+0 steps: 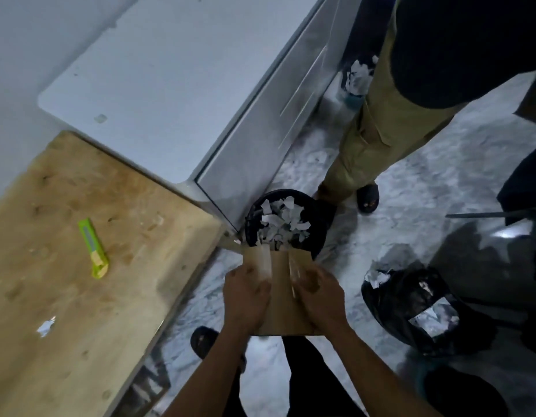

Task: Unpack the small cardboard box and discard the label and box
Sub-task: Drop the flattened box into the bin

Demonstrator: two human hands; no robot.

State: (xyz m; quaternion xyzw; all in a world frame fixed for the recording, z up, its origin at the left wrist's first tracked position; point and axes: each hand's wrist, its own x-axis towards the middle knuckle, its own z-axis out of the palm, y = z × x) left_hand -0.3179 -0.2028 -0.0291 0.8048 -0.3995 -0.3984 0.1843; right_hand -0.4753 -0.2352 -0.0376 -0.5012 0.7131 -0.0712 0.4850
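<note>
The small brown cardboard box [280, 284] is held flat in front of me, over the floor. My left hand [245, 296] grips its left side and my right hand [316, 291] grips its right side. Strips of clear tape run down the face of the box. Just beyond its far edge stands a black round bin [318, 233] filled with torn white paper scraps [280, 221]. I cannot make out a label on the box.
A green utility knife [94, 248] lies on the wooden table [65, 296] to the left, with a paper scrap [45, 326] near its front. A white appliance [170, 79] stands behind. Another person's leg [366, 139] is beside the bin. A black bag [408, 305] sits at right.
</note>
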